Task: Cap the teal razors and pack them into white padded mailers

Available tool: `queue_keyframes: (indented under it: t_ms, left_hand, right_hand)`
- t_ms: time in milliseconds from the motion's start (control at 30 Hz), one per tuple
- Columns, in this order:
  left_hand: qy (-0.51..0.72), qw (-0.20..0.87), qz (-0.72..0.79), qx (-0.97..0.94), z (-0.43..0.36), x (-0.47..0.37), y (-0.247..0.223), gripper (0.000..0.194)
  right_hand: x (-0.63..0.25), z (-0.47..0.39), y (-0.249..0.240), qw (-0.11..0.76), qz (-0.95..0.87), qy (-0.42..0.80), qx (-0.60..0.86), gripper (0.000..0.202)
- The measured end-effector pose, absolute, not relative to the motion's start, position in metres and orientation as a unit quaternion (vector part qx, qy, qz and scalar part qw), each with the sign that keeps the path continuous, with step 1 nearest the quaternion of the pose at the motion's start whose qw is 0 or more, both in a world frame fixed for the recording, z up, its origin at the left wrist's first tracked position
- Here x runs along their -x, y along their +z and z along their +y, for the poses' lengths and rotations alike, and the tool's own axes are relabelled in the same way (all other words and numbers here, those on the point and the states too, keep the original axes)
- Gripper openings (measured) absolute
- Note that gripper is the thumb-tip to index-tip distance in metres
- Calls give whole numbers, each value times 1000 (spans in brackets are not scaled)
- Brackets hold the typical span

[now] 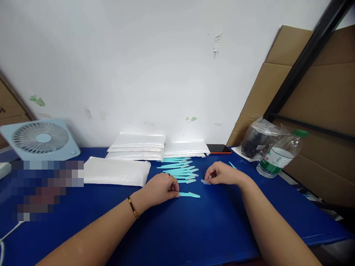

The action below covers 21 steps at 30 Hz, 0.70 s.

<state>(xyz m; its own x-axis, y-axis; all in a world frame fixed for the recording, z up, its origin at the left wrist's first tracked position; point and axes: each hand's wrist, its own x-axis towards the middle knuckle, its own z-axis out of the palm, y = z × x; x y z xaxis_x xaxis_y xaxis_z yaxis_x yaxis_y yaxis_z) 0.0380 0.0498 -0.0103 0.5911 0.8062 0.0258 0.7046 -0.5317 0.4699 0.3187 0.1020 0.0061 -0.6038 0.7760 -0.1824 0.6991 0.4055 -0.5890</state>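
My left hand [163, 188], with a ring and a bracelet, pinches the left end of a turquoise eyebrow razor [190, 194] just above the blue table [177, 232]. The razor points right. A little farther right, my right hand [219, 173] is closed on a small translucent blade cover [205, 181] held between thumb and fingertips. Beyond my left hand, several more turquoise razors [181, 170] lie in an overlapping row. One lone turquoise razor [232, 165] lies behind my right wrist, partly hidden.
White padded envelopes [135, 142] are stacked by the wall, with another white envelope [116, 171] nearer on the left. A phone [219, 149] lies behind my right hand. At right stand a water bottle [281, 155] and a plastic-bagged dark item [252, 140]; at left, a fan [41, 138].
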Motion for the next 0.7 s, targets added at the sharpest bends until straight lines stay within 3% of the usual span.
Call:
queue_keyframes:
  t_ms: [167,467,700]
  left_hand:
    - [120,206,436,-868,50,-39,-11,14]
    - [140,203,440,-863,49,-41,-12,15]
    - [144,203,436,-865,53,-44,-19,11]
  right_hand:
    - [-316,104,5,73,-832,314,452,27]
    - [-299,91,3,22,-845,340,412,29]
    - [-282,90,-13,36,-802,419,424,35]
